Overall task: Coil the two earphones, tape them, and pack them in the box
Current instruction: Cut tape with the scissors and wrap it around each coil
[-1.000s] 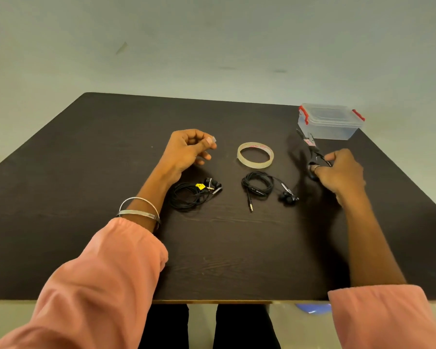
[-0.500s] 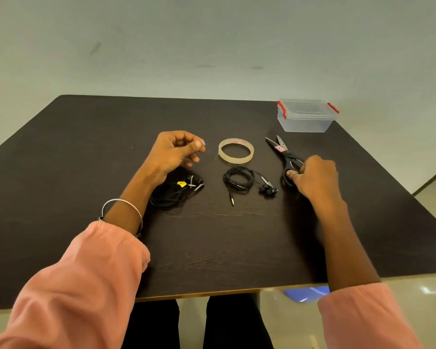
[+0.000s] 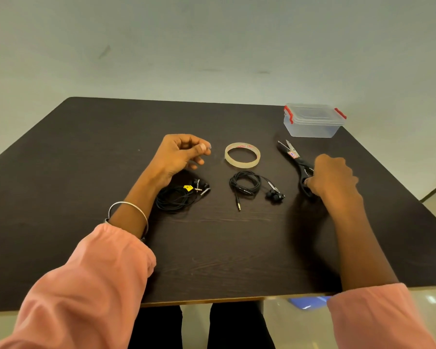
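Head view: your left hand [image 3: 180,153] is curled loosely at 10 o'clock of the table [image 3: 86,172], thumb and forefinger pinched on what looks like a small clear bit of tape, though it's too small to be sure; your right hand [image 3: 331,178] rests closed over the handles of the scissors [image 3: 293,157] at 2 o'clock, blades slightly apart, pointing away from you; the tape roll [image 3: 242,155] lies flat at 12, btwn the hands. Both earphones sit near centre, already coiled: earphone L [image 3: 179,196], w/ a yellow tag, just under your left wrist; earphone R [image 3: 249,186] just below the roll, plug and buds trailing loose. The box [image 3: 312,122] sits at the far right corner, lid on, well apart from the rest.

Step, I'd judge: taping; coiling looks done, nothing packed. Next move prob. calls for letting go of the scissors, then pressing the cut bit round a coil w/o letting loops spring out; the box's lid must come off first too.

Vs 0.5 s ago: little differs; hands, coils, roll and box keep the same layout; the right hand stays on the scissors; mostly your head shifted.
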A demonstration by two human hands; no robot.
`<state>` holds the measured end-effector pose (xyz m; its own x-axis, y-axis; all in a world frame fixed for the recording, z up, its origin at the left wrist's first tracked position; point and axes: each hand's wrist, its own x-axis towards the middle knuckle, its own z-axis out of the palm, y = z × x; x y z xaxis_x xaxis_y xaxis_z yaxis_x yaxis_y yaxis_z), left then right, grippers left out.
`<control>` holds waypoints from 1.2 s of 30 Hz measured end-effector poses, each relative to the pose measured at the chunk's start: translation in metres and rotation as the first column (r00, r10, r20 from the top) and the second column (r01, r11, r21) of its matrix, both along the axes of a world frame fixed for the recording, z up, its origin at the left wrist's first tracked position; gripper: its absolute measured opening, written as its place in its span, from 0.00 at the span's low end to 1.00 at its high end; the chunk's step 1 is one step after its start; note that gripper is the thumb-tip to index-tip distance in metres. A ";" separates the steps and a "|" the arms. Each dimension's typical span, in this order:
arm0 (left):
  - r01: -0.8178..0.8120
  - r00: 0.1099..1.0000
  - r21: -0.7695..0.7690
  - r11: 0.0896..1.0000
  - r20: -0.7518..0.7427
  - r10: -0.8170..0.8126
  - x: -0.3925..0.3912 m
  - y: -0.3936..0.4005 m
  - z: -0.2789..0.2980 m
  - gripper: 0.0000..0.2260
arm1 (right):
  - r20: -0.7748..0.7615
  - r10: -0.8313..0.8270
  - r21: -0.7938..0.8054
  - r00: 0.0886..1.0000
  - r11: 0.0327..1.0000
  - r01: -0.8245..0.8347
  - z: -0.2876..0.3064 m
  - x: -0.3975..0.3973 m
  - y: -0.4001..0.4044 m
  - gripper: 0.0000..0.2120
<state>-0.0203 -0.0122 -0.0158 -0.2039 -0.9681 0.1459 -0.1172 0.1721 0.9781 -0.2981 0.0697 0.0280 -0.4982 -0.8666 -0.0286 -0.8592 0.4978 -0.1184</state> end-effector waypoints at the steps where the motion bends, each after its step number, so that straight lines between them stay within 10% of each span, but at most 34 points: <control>1: 0.003 1.000 0.006 1.000 -0.007 -0.003 0.000 0.000 0.001 0.04 | -0.021 0.007 -0.029 1.000 1.000 -0.008 0.004 0.004 -0.001 0.16; 5: 0.007 0.997 0.045 0.999 -0.078 -0.003 0.000 0.002 0.003 0.05 | 0.319 0.310 -0.414 0.896 0.895 -0.163 0.020 0.036 -0.012 0.10; 9: 0.026 0.973 0.088 0.996 -0.230 -0.006 0.002 0.004 0.006 0.07 | 0.862 0.388 -0.376 0.327 0.921 -0.103 0.024 0.092 -0.036 0.05; 20: -0.018 0.961 0.106 0.994 -0.272 0.046 0.011 -0.001 0.007 0.06 | 0.969 0.228 -0.216 -0.098 0.969 0.122 0.006 0.149 -0.077 0.10; 32: 0.103 0.983 0.118 0.988 -0.162 -0.083 0.028 -0.001 0.010 0.15 | 0.956 0.253 -0.215 -0.148 0.948 0.235 -0.007 0.145 -0.074 0.14; 36: 0.033 0.988 0.093 0.995 0.151 -0.046 0.045 -0.001 0.014 0.11 | 0.954 0.299 -0.286 -0.014 0.924 0.256 -0.008 0.137 -0.071 0.16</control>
